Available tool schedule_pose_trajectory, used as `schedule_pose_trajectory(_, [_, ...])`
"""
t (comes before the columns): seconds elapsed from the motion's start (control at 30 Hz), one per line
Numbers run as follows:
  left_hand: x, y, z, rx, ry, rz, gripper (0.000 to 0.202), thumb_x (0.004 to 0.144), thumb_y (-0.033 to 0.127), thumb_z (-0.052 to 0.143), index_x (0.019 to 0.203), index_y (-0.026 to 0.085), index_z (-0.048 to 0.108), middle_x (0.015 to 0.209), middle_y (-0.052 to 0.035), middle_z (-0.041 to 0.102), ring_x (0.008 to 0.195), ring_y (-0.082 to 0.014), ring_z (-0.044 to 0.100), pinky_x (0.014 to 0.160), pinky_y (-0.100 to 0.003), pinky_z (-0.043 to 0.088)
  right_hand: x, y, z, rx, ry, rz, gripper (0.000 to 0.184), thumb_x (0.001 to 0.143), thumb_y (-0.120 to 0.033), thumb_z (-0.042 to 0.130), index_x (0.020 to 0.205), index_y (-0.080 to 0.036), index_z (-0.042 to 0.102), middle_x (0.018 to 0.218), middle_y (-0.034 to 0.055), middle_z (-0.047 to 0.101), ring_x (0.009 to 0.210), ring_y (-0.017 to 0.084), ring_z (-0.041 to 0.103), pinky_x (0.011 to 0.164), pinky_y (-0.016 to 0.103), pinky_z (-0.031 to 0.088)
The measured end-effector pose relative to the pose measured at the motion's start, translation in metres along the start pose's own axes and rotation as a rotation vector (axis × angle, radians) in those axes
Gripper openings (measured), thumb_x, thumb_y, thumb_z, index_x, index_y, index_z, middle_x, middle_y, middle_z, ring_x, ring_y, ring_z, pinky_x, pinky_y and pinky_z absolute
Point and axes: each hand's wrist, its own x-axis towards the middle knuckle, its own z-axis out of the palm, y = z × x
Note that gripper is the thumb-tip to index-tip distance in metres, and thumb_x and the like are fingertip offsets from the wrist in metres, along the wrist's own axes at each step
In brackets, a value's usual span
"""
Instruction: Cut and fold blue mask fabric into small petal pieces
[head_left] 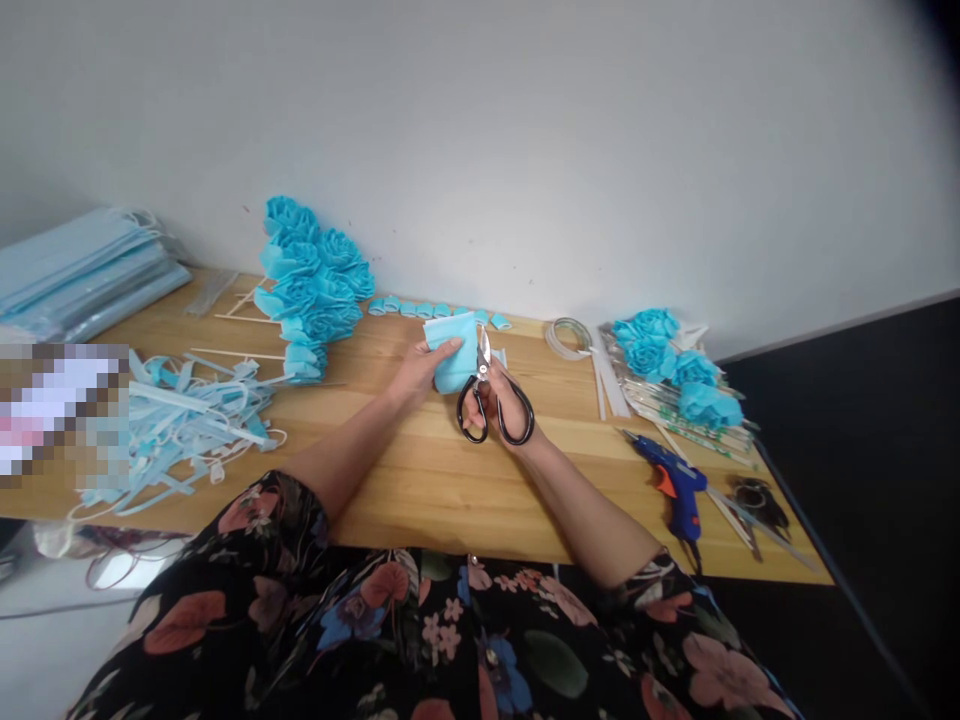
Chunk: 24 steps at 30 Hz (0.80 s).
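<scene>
My left hand (421, 372) pinches a folded piece of light blue mask fabric (454, 352) above the wooden table (420, 480). My right hand (501, 402) has its fingers through the black handles of a pair of scissors (486, 392). The scissor blades point up and meet the right edge of the fabric. A row of small blue cut petals (420, 309) lies on the table just behind the fabric.
A heap of blue fabric roses on sticks (311, 283) lies at back left, more roses (679, 365) at right. Cut strips and ear loops (187, 420) are piled left, a mask stack (82, 270) far left. A blue glue gun (675, 487) lies right.
</scene>
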Motion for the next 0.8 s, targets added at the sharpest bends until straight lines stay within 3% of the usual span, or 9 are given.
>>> schedule_pose_trajectory(0.33, [0.0012, -0.0024, -0.0033, -0.001, -0.024, -0.023, 0.045, 0.054, 0.047, 0.093, 0.076, 0.012, 0.074, 0.072, -0.0054, 0.074, 0.067, -0.0172, 0.066, 0.07, -0.029, 0.051, -0.0008, 0.0026, -0.0006, -0.033, 0.039, -0.018, 0.061, 0.091, -0.064, 0.054, 0.132, -0.02, 0.047, 0.053, -0.0079, 0.056, 0.036, 0.009, 0.044, 0.046, 0.026, 0.054])
schedule_pose_trajectory(0.8, [0.0011, -0.0032, -0.0036, -0.032, -0.015, -0.027, 0.044, 0.055, 0.045, 0.092, 0.079, 0.012, 0.074, 0.077, -0.0077, 0.076, 0.084, -0.0264, 0.072, 0.082, -0.037, 0.056, -0.0015, -0.0014, 0.002, -0.063, 0.119, -0.058, 0.074, 0.087, -0.062, 0.061, 0.143, -0.016, 0.047, 0.046, -0.012, 0.046, 0.032, 0.007, 0.035, 0.035, 0.02, 0.04])
